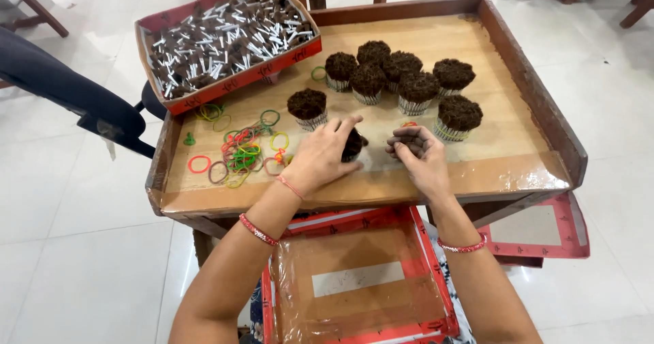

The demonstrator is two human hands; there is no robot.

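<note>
My left hand [321,154] is wrapped around an upright bundle of dark-tipped sticks [353,143] standing on the wooden tray [518,85]. My right hand [420,157] is just to its right, fingers curled around a small clump of dark sticks [407,144]. Several finished round bundles stand behind, the nearest one [307,107] just beyond my left hand, with others [417,90] grouped at the tray's middle and right. A scatter of coloured rubber bands [243,150] lies to the left of my left hand.
A red cardboard box [225,85] full of loose dark sticks with white ends rests on the tray's back left corner. A red-edged box lid [354,283] lies on my lap. Another red lid [545,231] sits under the tray's right side. A dark chair [61,85] stands left.
</note>
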